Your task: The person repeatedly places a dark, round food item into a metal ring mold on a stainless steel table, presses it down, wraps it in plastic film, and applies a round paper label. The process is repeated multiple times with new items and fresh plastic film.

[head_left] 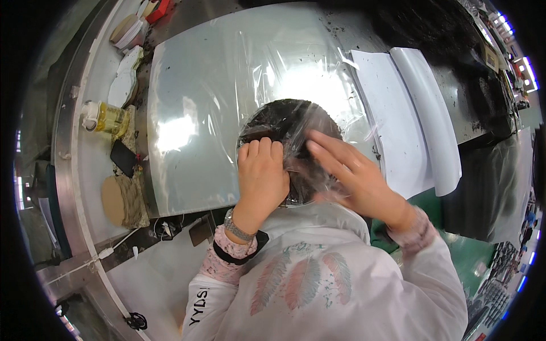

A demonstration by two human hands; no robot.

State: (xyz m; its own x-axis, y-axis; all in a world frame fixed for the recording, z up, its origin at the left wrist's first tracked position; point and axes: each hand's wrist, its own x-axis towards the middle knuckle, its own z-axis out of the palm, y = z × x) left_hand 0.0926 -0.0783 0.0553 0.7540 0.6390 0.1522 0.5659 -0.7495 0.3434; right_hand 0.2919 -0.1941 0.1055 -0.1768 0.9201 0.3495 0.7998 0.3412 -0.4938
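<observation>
A round, dark, hair-like shape (272, 118) sits at the middle, at the near edge of the table, with crinkled clear plastic film (307, 116) stretched over it. Whether it is a head or a form, I cannot tell. My left hand (263, 173) lies on its left side, fingers curled down together onto the film. A metal watch (238, 227) circles that wrist. On the right side, my right hand (355, 173) reaches over the film with its fingers stretched out; its fingertips are slightly blurred. White hoodie cloth (318, 227) with a feather print lies just below the round shape.
A shiny clear sheet (199, 102) covers the table. To its right lie white paper sheets (392, 108), one rolled. Along the left stand a yellow bottle (111, 119), a black flat object (123, 158), tan round pads (116, 202) and a white cable (116, 249). Dark material (421, 28) spreads at the far right.
</observation>
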